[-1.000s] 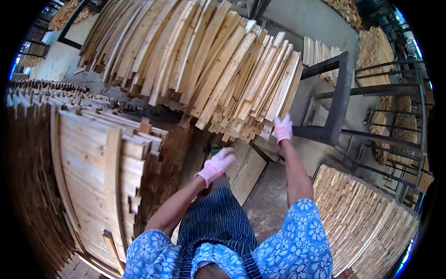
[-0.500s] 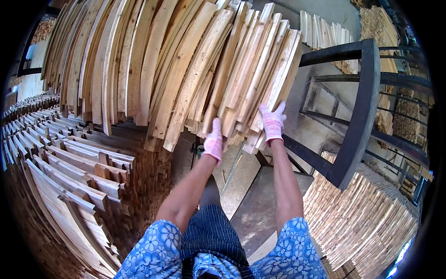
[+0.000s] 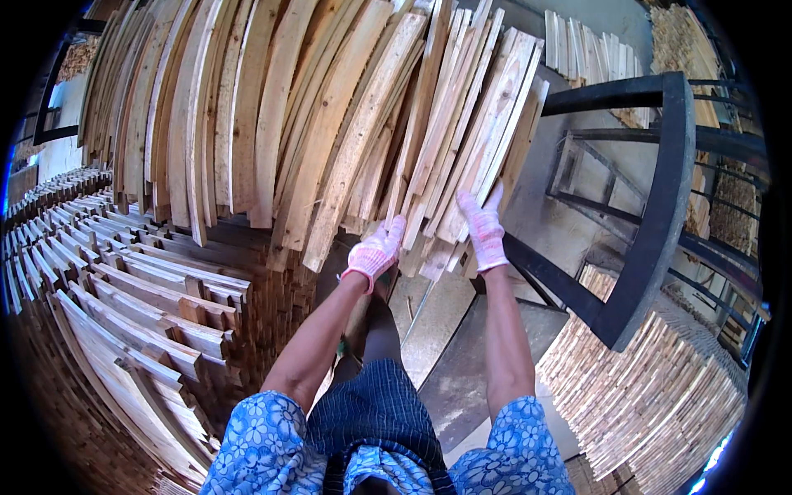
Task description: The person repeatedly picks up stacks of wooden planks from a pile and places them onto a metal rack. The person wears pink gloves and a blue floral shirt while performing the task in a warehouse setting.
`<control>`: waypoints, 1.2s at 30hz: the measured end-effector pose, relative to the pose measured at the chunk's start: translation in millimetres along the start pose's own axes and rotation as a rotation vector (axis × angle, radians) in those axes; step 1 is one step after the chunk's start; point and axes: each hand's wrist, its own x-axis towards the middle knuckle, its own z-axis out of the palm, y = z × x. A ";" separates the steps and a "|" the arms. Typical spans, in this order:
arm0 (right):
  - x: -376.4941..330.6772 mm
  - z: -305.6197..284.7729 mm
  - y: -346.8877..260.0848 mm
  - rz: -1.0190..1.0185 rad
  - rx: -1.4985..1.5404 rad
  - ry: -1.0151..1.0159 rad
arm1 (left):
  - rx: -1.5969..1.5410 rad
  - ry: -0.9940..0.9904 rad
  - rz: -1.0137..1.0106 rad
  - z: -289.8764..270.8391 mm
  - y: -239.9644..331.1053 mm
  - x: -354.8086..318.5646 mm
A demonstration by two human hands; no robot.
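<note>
A big lean of pale wooden planks (image 3: 330,140) stands upright in front of me. Both my hands wear pink-white knit gloves. My left hand (image 3: 375,252) grips the lower end of a plank near the middle of the lean. My right hand (image 3: 483,227) lies flat with spread fingers on a bundle of thin planks (image 3: 474,140) at the right side of the lean, near its lower ends. Both arms reach forward, bare below blue flowered sleeves.
A layered stack of planks (image 3: 124,289) fills the left side at waist height. A black metal frame (image 3: 660,206) stands on the right, with another plank stack (image 3: 652,396) below it. Grey floor (image 3: 462,363) shows between the stacks.
My view has closed in on the leaning planks. Both hands rose and came together at the planks' lower ends; the left took hold of one, and the right hand stays pressed on the bundle.
</note>
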 end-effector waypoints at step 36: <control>-142.3 -29.1 141.8 0.203 0.631 0.091 | -0.942 -0.401 0.047 25.9 -79.8 3.8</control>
